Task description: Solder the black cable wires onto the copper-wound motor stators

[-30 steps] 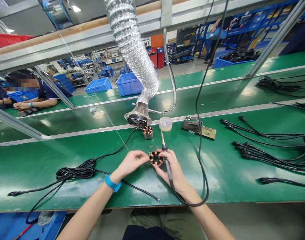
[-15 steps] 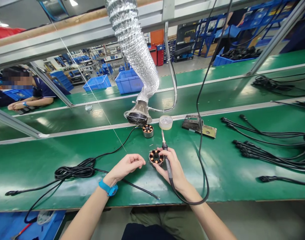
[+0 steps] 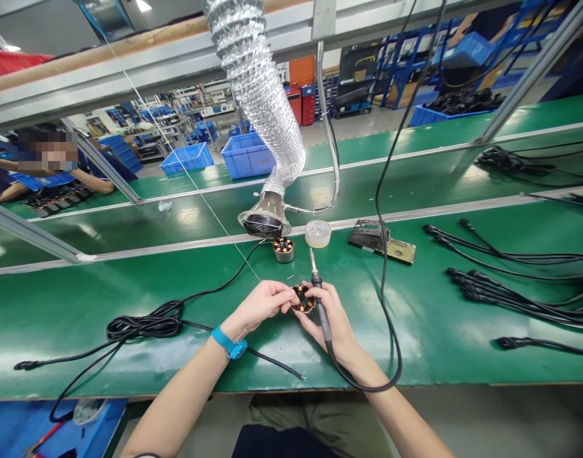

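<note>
My right hand [image 3: 337, 324] is closed around a soldering iron [image 3: 322, 312], tip pointing away from me, and its thumb and fingers also grip a motor stator [image 3: 305, 307] with copper windings. My left hand [image 3: 265, 305] is pinched at the stator's left rim. A thin solder wire [image 3: 210, 207] runs down from the upper left into this hand; its end is hidden by the fingers. A second stator [image 3: 284, 250] stands farther back, beneath the fume hood [image 3: 265, 219]. Beside it is a round whitish tin [image 3: 317, 234].
A soldering iron stand [image 3: 382, 242] sits at the back right. Black cables [image 3: 506, 286] lie on the right, and a coiled cable [image 3: 143, 326] on the left. The iron's cord [image 3: 381, 191] hangs down past my right hand. Across the bench sits another person [image 3: 95, 181].
My left hand has moved right and slightly up to the stator, and the solder wire has shifted with it. My right hand stays almost in place. The person opposite has raised an arm.
</note>
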A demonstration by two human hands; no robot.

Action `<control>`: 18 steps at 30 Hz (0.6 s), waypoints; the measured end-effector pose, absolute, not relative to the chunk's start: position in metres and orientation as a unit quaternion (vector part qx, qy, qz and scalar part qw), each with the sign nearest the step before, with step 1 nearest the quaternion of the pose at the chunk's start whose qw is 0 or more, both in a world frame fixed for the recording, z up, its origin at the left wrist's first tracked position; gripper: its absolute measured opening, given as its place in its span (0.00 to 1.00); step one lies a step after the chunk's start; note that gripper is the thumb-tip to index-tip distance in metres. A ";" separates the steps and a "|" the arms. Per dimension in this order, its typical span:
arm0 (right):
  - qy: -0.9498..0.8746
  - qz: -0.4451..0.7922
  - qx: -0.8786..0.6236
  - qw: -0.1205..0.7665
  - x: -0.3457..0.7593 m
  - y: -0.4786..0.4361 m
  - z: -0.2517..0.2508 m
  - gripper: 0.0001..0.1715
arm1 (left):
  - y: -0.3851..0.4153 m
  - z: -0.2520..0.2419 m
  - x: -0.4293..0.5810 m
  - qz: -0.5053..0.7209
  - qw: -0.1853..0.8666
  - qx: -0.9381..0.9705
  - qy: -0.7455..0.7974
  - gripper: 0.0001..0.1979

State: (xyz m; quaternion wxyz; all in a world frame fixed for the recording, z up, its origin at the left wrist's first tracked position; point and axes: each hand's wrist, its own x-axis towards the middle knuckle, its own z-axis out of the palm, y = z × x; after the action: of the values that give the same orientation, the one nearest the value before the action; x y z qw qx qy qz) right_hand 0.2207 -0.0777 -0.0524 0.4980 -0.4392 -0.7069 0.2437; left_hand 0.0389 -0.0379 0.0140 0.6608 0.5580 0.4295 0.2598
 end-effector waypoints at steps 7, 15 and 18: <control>-0.703 0.249 -0.434 0.506 0.220 -0.078 -0.051 0.20 | -0.031 0.007 0.037 0.335 0.581 0.580 0.462 0.16; -0.713 0.244 -0.425 0.501 0.220 -0.078 -0.049 0.20 | -0.025 0.016 0.027 0.271 0.440 0.753 0.408 0.17; -0.712 0.247 -0.424 0.502 0.221 -0.077 -0.050 0.21 | -0.023 0.016 0.024 0.304 0.395 0.757 0.423 0.16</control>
State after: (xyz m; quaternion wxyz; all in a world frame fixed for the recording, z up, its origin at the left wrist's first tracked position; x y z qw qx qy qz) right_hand 0.2205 -0.0773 -0.0496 0.5024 -0.4240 -0.7120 0.2466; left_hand 0.0239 -0.0235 0.0157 0.3949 0.7568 0.4230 0.3040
